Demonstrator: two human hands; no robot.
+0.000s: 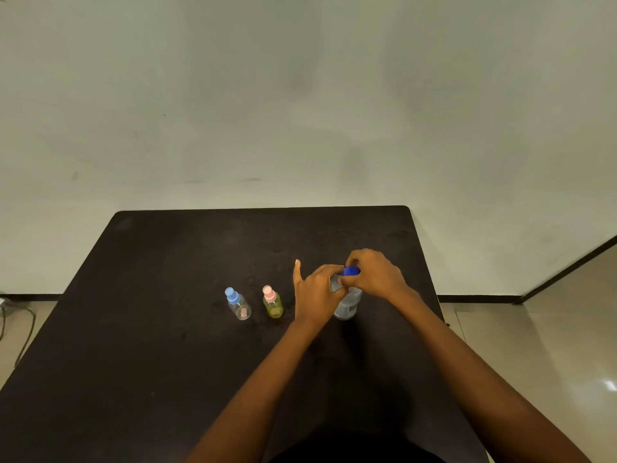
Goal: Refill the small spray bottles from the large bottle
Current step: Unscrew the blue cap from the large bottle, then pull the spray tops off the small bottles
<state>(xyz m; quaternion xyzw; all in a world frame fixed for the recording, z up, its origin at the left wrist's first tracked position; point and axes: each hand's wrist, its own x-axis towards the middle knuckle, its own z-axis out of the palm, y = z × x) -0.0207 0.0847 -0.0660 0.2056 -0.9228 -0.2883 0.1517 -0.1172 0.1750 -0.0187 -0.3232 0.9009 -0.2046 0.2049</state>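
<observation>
While my right hand [374, 277] pinches the blue cap [351, 271], my left hand [317, 292] grips the large bottle [349, 306], upright on the surface [150, 312].
A jerk as the cap frees could tip and spill it, I judge (left forefinger sticks out); pink-capped spray bottle [273, 302], beside my left hand, risks a knock; blue-capped spray bottle [237, 304] stands farther left.
</observation>
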